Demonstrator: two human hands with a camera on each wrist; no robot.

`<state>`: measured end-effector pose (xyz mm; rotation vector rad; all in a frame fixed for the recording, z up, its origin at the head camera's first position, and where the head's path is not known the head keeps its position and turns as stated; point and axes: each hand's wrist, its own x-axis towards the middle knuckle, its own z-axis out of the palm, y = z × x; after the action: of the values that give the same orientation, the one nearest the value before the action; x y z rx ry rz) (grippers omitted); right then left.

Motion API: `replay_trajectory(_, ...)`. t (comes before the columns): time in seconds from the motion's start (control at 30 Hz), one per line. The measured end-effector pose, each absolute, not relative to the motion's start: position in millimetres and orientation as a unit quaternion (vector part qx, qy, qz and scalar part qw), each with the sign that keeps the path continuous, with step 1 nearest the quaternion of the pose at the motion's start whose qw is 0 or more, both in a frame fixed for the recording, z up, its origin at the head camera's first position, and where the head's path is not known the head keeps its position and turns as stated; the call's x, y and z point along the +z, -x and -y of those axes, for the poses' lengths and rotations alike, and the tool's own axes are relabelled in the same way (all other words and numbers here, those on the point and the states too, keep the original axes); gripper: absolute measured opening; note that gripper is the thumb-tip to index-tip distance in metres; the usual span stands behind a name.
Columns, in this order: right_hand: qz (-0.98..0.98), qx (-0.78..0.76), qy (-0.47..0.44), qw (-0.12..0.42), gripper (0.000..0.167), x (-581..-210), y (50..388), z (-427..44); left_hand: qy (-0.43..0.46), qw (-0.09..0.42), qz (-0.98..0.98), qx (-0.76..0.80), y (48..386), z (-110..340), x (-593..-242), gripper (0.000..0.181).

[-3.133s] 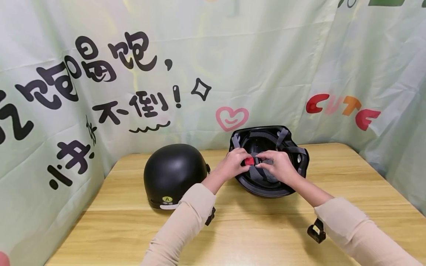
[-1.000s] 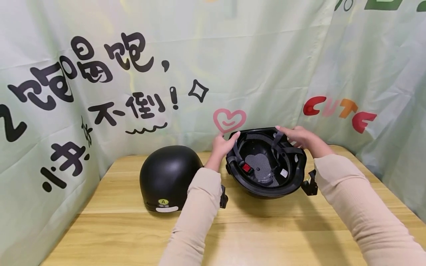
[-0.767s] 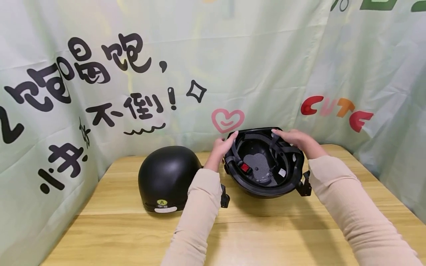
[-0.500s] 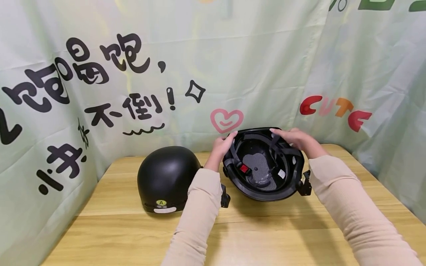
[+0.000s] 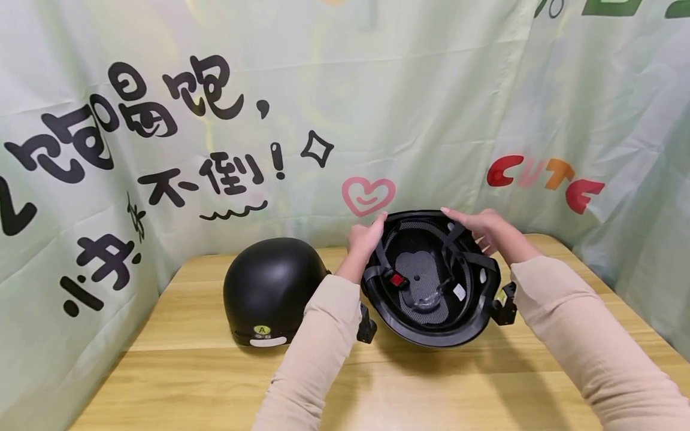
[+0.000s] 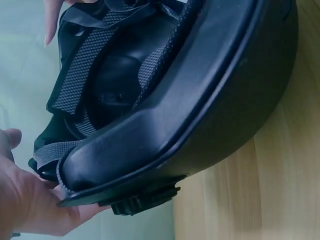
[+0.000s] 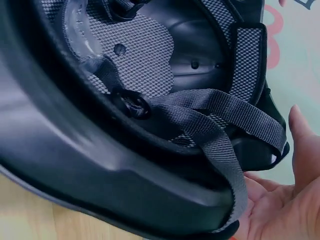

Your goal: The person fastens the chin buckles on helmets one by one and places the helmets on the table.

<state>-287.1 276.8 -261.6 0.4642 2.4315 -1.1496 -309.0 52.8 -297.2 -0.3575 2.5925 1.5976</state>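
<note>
A black helmet (image 5: 439, 340) is tilted with its inside facing me. My left hand (image 5: 368, 238) grips its left rim, thumb on the edge and fingers behind the shell. At the upper right rim, my right hand (image 5: 489, 232) holds the other side, its thumb tip near the edge; in the right wrist view its fingers pass behind the shell. Grey straps (image 7: 220, 145) cross the padded interior. A red-and-black buckle (image 5: 397, 280) lies inside at left; whether it is fastened I cannot tell.
A second black helmet (image 5: 275, 287), dome up with a yellow "A" sticker, stands to the left on the wooden table (image 5: 188, 383). Behind the table hangs a pale green printed cloth (image 5: 420, 108). A black camera (image 5: 504, 305) is at the right wrist.
Both hands have gone from pinching the buckle to holding the helmet's rim on either side. Over the last half second the helmet has tipped further, its lower rim coming nearer me.
</note>
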Motion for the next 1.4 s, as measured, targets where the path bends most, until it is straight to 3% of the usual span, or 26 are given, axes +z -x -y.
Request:
replay_trajectory(0.13, -0.868, -0.422, -0.169, 0.203, 0.116, -261.8, 280.7, -277.6, 0.118, 0.022, -0.857, 0.501, 306.6, -55.5, -296.7, 0.053)
replay_trajectory(0.3, -0.866, -0.432, -0.187, 0.168, 0.113, -264.3, 271.8, -273.5, 0.110, 0.014, -0.867, 0.486, 305.2, -56.5, -298.4, 0.063)
replay_trajectory(0.5, -0.874, -0.429, -0.201, 0.109, 0.109, -265.6, 266.0, -264.5, 0.113, -0.013, -0.870, 0.479, 301.1, -53.9, -299.0, 0.060)
replay_trajectory(0.83, -0.892, -0.393, -0.220, 0.039, 0.086, -267.8, 261.8, -260.3, 0.129, -0.031, -0.860, 0.492, 290.8, -55.4, -295.2, 0.044)
replay_trajectory(1.4, -0.873, -0.428, -0.207, -0.106, 0.077, -277.5, 239.9, -259.9, -0.005, -0.171, -0.830, 0.531, 284.6, -54.5, -302.6, 0.035)
